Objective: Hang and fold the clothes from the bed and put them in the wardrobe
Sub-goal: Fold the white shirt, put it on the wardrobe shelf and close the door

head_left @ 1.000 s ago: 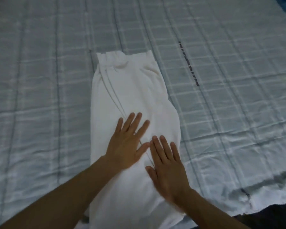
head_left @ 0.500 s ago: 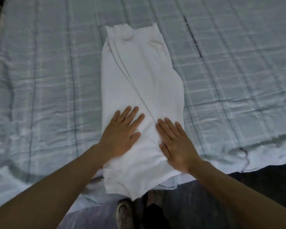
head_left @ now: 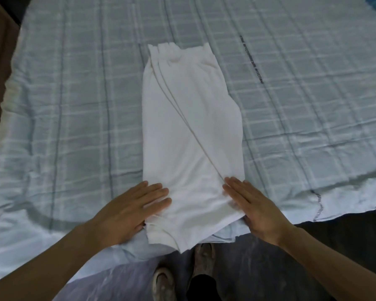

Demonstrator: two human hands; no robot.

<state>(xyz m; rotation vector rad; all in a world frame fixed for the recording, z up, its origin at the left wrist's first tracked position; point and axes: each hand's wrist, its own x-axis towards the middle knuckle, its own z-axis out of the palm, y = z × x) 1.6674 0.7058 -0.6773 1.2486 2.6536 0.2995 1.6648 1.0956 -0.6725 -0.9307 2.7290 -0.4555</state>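
On the checked bed [head_left: 291, 105] lies a folded white garment [head_left: 191, 131], left hand [head_left: 126, 210] and right hand [head_left: 261, 210] pressing its near end, fingers flat and released

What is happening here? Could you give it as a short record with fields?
white garment: folded into a long strip, lying on the bed, near end past the edge
checked sheet: under the garment
left hand: flat on the garment's near left side
right hand: flat on its near right side
shoes: on the floor below
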